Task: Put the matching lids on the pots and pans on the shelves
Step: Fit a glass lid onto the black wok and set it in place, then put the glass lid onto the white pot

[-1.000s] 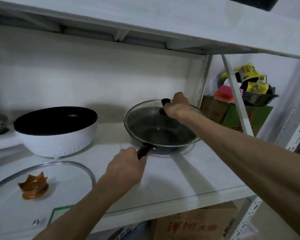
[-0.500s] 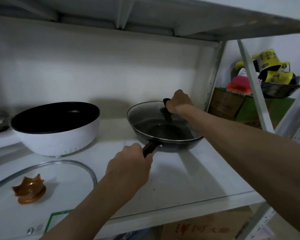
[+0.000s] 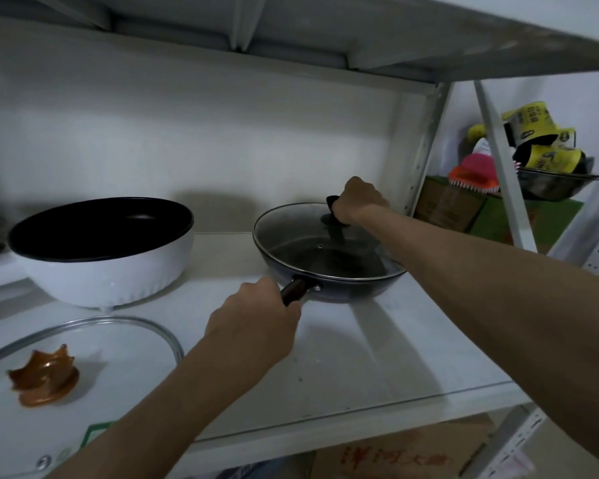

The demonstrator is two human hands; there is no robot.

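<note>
Shelf [image 3: 377, 357] white, dim; left hand [image 3: 256, 323] grips pan handle [image 3: 293, 291], right hand [image 3: 360, 198] seemingly lid knob [image 3: 331, 202].

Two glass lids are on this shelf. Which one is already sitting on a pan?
The glass lid with the black knob, covering the dark frying pan. The other lid with the brown knob lies flat on the shelf, covering nothing.

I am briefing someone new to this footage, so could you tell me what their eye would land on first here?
The two hands at mid-shelf: the right hand grips the knob of the glass lid on the dark frying pan, while the left hand holds its handle. Left of it stands an uncovered white pot, with a large glass lid lying in front.
</note>
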